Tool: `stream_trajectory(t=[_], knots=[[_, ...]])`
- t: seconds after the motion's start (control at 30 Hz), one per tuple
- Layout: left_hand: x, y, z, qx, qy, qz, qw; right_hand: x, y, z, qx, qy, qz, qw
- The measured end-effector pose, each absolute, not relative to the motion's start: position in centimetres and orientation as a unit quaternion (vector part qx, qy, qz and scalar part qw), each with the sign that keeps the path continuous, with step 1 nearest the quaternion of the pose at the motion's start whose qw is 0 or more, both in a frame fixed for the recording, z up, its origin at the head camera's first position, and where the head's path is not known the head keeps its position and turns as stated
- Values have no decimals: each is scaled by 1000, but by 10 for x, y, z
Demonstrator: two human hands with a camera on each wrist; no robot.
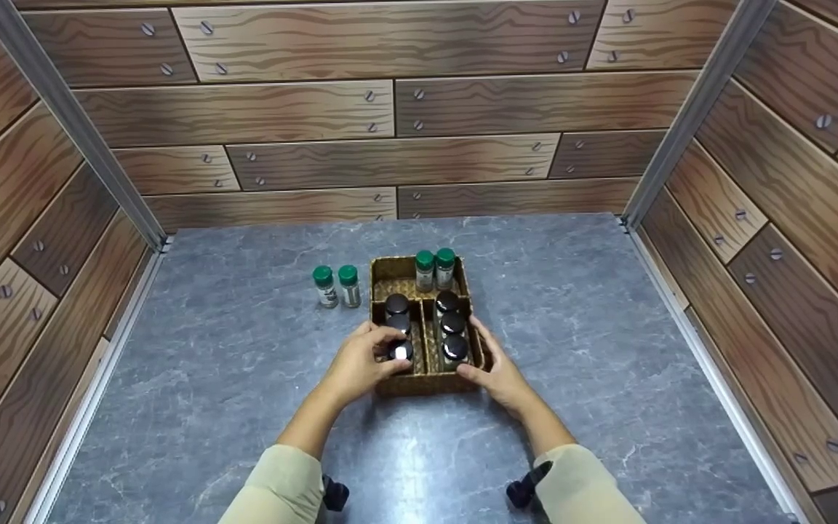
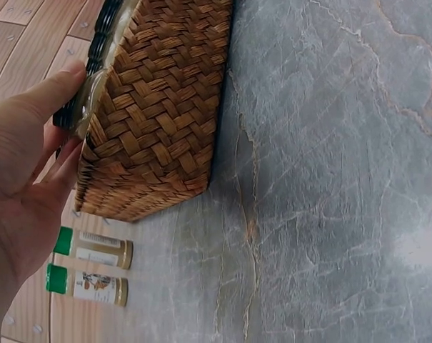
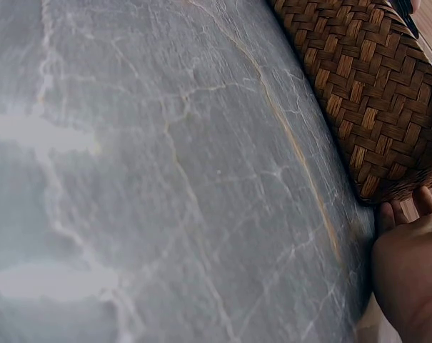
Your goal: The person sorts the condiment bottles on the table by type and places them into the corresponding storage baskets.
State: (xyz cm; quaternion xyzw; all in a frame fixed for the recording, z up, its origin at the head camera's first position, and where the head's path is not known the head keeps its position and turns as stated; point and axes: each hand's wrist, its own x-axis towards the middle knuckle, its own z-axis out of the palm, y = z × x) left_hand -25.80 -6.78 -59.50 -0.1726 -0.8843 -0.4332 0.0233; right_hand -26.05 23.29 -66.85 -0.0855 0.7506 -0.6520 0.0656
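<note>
A brown woven basket (image 1: pixel 426 383) with three compartments sits on the table. Its near left compartment has a column of three black-lidded jars, and my left hand (image 1: pixel 362 364) pinches the nearest jar (image 1: pixel 401 350) by its lid, thumb in front and fingers behind. In the left wrist view the left hand (image 2: pixel 30 157) reaches over the basket's rim. Along the basket's right side, my right hand (image 1: pixel 505 378) grips the wall, thumb at the near right corner beside another column of black-lidded jars (image 1: pixel 453 322). The right wrist view has the right hand (image 3: pixel 412 264) against the woven wall (image 3: pixel 373 93).
Two green-capped spice bottles (image 1: pixel 425 271) stand in the far compartment, toward its right. Two more green-capped bottles (image 1: pixel 325 286) are on the grey marbled table (image 1: pixel 244 313) left of the basket. Wood-patterned walls (image 1: pixel 390 109) enclose the back and sides.
</note>
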Motion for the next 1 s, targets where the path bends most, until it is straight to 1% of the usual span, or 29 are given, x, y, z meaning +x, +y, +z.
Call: stream_trajectory(t=[0.23, 0.6, 0.8, 1.0], knots=[[-256, -67, -596, -186, -875, -446, 34, -260, 233, -668, -78, 756, -647, 70], [-252, -73, -597, -198, -859, -471, 5, -260, 233, -668, -81, 754, -647, 73], [-254, -78, -600, -210, -853, -477, 31, -261, 233, -668, -82, 754, -647, 72], [-258, -89, -600, -203, -857, -471, 49, -260, 233, -667, -81, 758, -643, 70]])
